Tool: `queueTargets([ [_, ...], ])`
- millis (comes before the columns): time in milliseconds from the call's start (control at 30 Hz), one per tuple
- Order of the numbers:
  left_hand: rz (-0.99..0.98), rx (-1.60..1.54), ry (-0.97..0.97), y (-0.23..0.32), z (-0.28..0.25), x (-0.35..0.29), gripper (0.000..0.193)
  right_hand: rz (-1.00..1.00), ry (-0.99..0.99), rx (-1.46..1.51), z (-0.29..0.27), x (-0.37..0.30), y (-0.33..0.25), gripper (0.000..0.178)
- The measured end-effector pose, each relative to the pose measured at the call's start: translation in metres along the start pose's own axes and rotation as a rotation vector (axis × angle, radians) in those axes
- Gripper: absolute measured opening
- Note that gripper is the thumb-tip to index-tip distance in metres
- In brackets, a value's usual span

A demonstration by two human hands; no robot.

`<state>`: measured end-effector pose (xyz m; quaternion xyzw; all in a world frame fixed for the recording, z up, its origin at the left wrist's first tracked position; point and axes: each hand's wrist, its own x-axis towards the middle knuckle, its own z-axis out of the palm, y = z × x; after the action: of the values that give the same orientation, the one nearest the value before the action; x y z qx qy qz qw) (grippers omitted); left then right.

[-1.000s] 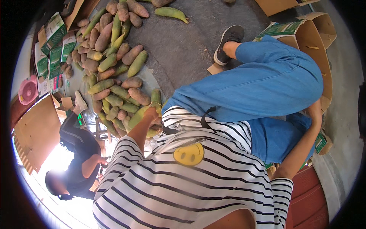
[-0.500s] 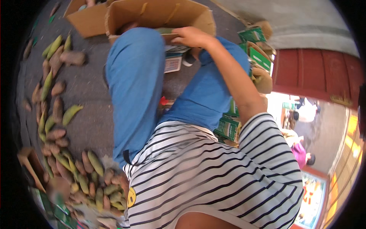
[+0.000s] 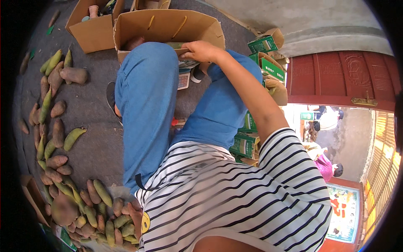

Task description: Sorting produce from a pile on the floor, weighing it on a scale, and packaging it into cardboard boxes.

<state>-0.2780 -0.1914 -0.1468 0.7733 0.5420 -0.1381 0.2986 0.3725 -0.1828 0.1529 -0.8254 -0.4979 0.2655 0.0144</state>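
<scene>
My right hand (image 3: 200,51) is closed over the near rim of an open brown cardboard box (image 3: 168,27) with yellow cord handles. Inside that box a reddish-brown piece of long produce (image 3: 135,43) and a green one (image 3: 174,44) show in part. My left hand (image 3: 135,213) is mostly hidden beside my striped shirt, next to a heap of long green and brown produce (image 3: 100,191); its fingers cannot be made out. The box stands just beyond my bent knees in blue trousers.
A second cardboard box (image 3: 90,35) holds a pink cup-like thing at the far left. More produce (image 3: 58,130) lies in a line on the dark floor cloth. Green-and-brown cartons (image 3: 268,67) stack at the right, by a red door (image 3: 336,80). Outside, other people (image 3: 325,164) are present.
The view has shifted, showing the box slightly lower and more of the door. My right hand stays on the box rim. A little more of my left hand shows by the heap.
</scene>
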Motion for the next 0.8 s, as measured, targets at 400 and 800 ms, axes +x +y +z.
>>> queueTargets([
  [400, -0.306, -0.192, 0.384, -0.055, -0.072, 0.01, 0.072, -0.026, -0.006, -0.062, -0.01, -0.003, -0.007, 0.029],
  [800, 0.601, -1.036, 0.607, 0.322, -0.328, 0.124, 0.053, -0.108, 0.057, 0.055, -0.006, -0.002, 0.004, 0.029],
])
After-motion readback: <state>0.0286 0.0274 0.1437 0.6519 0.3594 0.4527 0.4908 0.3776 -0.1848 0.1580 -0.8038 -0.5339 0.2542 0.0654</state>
